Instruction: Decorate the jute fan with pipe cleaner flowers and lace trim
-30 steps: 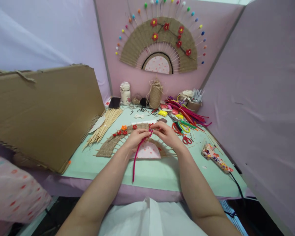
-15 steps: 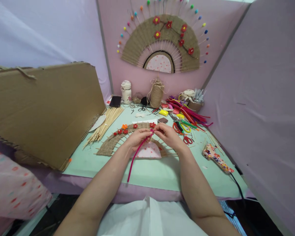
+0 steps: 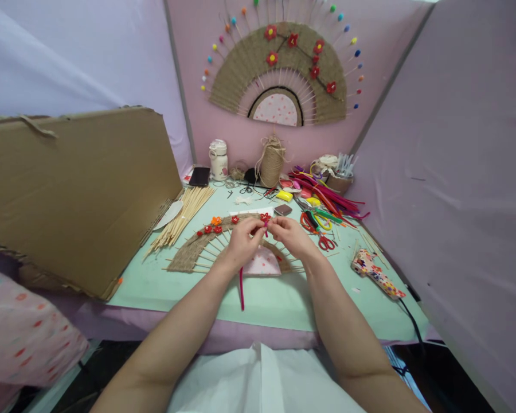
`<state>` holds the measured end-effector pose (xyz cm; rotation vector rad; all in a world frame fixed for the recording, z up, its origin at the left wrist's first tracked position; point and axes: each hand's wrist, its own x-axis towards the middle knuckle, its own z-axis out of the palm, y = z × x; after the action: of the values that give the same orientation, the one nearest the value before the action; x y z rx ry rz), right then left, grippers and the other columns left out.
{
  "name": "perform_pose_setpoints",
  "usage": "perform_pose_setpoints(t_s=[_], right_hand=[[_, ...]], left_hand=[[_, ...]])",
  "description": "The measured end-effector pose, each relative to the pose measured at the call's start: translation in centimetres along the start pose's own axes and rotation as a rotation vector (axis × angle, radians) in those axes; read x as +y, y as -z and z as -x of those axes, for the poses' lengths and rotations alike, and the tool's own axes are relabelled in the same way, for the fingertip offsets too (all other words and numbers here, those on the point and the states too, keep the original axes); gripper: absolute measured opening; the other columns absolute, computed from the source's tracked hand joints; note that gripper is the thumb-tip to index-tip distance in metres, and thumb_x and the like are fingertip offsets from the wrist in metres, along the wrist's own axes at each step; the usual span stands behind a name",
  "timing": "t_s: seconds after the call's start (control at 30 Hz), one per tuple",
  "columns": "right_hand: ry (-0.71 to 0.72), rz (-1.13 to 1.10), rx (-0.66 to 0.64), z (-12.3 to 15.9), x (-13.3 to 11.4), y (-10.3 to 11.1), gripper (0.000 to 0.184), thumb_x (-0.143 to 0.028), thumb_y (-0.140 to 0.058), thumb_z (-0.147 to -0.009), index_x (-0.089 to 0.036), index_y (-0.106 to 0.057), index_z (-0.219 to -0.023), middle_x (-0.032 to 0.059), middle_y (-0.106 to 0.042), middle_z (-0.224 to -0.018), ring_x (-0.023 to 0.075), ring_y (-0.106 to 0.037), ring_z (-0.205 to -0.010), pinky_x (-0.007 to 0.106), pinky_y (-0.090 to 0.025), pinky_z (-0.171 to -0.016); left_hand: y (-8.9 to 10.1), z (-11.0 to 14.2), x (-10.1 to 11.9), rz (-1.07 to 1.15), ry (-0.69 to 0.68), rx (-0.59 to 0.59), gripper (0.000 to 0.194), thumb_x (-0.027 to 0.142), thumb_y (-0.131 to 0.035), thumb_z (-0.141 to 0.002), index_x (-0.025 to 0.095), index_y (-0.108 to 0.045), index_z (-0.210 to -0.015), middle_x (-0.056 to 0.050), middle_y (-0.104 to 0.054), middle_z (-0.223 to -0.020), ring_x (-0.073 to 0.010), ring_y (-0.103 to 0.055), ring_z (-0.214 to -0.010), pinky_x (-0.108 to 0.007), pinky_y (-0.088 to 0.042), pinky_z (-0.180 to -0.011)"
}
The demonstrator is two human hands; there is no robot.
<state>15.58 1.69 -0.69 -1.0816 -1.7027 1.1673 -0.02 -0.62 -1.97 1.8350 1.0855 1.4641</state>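
Between the fingertips of both hands is a magenta pipe cleaner [image 3: 241, 289], bent into a small shape at its upper end. Its long tail hangs below my left hand [image 3: 246, 240], which pinches the bent part from the left. From the right, my right hand [image 3: 289, 235] pinches the same small part, its fingers closed. Beneath the hands lies a twine-woven fan [image 3: 184, 255] on thin sticks, with red and orange flowers [image 3: 216, 221] along its upper left. The fan's white half-round centre with pink spots [image 3: 264, 264] is partly hidden by my hands.
On the right lie a flower-patterned glue gun [image 3: 376, 272] with a cord, red scissors [image 3: 325, 243] and a pile of pipe cleaners [image 3: 327, 192]. Bamboo sticks [image 3: 184, 215] and a large cardboard sheet [image 3: 81, 195] are left. Behind stand a twine spool [image 3: 272, 163] and a white bottle [image 3: 219, 160].
My left hand has turned over the pipe cleaner, so its tail now hangs more steeply and shows less. Both hands still pinch the bent end. The camera view has shifted slightly.
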Motion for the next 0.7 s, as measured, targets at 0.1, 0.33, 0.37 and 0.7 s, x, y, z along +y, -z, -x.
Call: perform_pose_setpoints(t_s=[0.1, 0.33, 0.37, 0.7], right_hand=[[-0.113, -0.108, -0.075, -0.1, 0.1, 0.1, 0.025, -0.042, -0.058, -0.073, -0.018, -0.051, -0.072, -0.0050, -0.042, -0.058, 0.0089, -0.034, -0.051, 0.023, -0.028, -0.050], [0.095, 0.325, 0.045, 0.4, -0.5, 0.4, 0.019, -0.036, -0.052, -0.080, -0.017, -0.057, -0.075, -0.0013, -0.055, -0.066, 0.0119, -0.044, -0.061, 0.025, -0.033, -0.058], [0.119, 0.357, 0.040, 0.4, -0.4, 0.4, 0.019, -0.034, -0.051, -0.080, -0.018, -0.057, -0.075, -0.0010, -0.056, -0.067, 0.0122, -0.045, -0.061, 0.025, -0.033, -0.058], [0.060, 0.351, 0.068, 0.0, 0.6, 0.2, 0.020, -0.034, -0.052, -0.077, -0.017, -0.057, -0.069, -0.0020, -0.054, -0.061, 0.0119, -0.043, -0.058, 0.024, -0.032, -0.055]], left_hand=[[0.0, 0.1, -0.2, -0.143, -0.141, -0.033, 0.013, 0.018, -0.055, -0.081, 0.018, -0.068, -0.080, -0.006, -0.064, -0.083, -0.0177, -0.056, -0.083, -0.031, -0.042, -0.079], [0.4, -0.5, -0.5, 0.022, 0.268, -0.058, 0.017, 0.032, -0.066, -0.074, 0.015, -0.069, -0.079, -0.006, -0.069, -0.081, -0.0181, -0.060, -0.077, -0.027, -0.045, -0.070], [0.5, -0.6, -0.4, 0.025, 0.282, -0.065, 0.017, 0.031, -0.066, -0.074, 0.015, -0.069, -0.079, -0.005, -0.069, -0.080, -0.0180, -0.061, -0.077, -0.027, -0.045, -0.070], [0.3, -0.2, -0.6, -0.305, -0.188, -0.098, 0.012, 0.017, -0.055, -0.081, 0.019, -0.066, -0.080, -0.007, -0.066, -0.085, -0.0198, -0.058, -0.087, -0.034, -0.043, -0.084]])
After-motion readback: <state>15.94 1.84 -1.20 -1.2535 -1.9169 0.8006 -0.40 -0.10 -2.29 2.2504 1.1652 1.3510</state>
